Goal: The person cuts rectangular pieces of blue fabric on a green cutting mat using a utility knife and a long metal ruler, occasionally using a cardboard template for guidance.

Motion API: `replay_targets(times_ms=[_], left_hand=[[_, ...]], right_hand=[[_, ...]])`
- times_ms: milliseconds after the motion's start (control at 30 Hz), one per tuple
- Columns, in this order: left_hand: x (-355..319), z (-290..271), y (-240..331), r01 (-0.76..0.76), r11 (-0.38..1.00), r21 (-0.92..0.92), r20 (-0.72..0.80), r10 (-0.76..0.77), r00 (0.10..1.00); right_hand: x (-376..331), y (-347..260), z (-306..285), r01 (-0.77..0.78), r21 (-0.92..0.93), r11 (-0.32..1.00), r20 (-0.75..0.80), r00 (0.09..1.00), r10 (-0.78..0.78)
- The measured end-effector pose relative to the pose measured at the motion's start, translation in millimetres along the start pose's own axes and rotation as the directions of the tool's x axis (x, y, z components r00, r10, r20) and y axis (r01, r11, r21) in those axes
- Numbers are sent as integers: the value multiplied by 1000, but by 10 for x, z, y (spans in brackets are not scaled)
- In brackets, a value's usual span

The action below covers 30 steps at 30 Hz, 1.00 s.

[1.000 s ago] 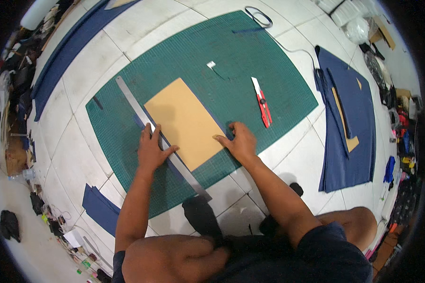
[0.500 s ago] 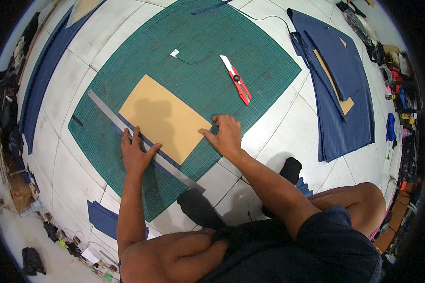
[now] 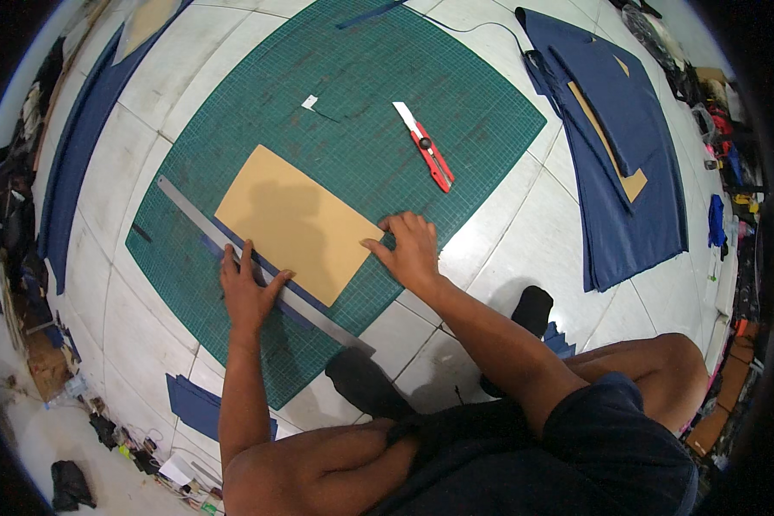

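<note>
A tan rectangular card point(image 3: 297, 219) lies on the green cutting mat point(image 3: 224, 95), with a strip of dark blue fabric showing along its near-left edge. Beside that edge lies a long metal ruler point(image 3: 187, 205), slanting over more blue fabric. My left hand point(image 3: 251, 294) rests spread across the ruler, thumb and fingertips reaching to the card's edge. At the card's right corner is my right hand point(image 3: 411, 254); its thumb touches the card, and its bent fingers sit apart from the thumb around the corner. A red cutter knife point(image 3: 433, 159) lies on the mat beyond my right hand, blade out.
Folded blue fabric point(image 3: 636, 232) with tan pieces lies on the tiles at right. More blue fabric point(image 3: 73, 189) stretches along the left. Small blue pieces point(image 3: 193, 406) lie near my left forearm. A white scrap point(image 3: 309, 102) and a blue strap point(image 3: 370, 15) are on the mat.
The whole view has shifted slightly. Both hands keep nearly the same places on the ruler and at the card's corner; nothing is plainly taken up or let go.
</note>
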State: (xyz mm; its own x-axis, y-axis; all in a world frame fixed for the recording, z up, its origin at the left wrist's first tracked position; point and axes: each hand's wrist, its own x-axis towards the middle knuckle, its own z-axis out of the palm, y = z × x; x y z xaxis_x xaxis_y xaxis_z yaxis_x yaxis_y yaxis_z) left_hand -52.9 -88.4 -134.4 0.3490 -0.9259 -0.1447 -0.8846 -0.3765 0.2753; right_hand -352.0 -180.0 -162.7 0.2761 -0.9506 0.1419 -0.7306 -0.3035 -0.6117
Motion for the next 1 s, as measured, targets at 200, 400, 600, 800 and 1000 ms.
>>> replay_targets(times_ms=[200,400,600,800,1000], left_hand=[[2,13,-39,-12,1000,5,-9,12,1000],[-10,9,-23,-10,1000,-2,-15,10,1000],[-9,-9,-4,29,1000,6,4,-29,1000],[-4,-18,-3,32,999,-12,16,-32,999],[-2,-39,28,55,998,1,33,-55,998]], right_hand=[[-25,0,3,35,-1,999,3,999,-35],[-26,-5,-1,26,-3,1000,19,1000,-25],[-21,-15,-5,61,8,998,-8,998,-61],[-26,-9,-6,40,7,999,8,999,-40],[-30,1,-2,55,-12,998,5,998,-55]])
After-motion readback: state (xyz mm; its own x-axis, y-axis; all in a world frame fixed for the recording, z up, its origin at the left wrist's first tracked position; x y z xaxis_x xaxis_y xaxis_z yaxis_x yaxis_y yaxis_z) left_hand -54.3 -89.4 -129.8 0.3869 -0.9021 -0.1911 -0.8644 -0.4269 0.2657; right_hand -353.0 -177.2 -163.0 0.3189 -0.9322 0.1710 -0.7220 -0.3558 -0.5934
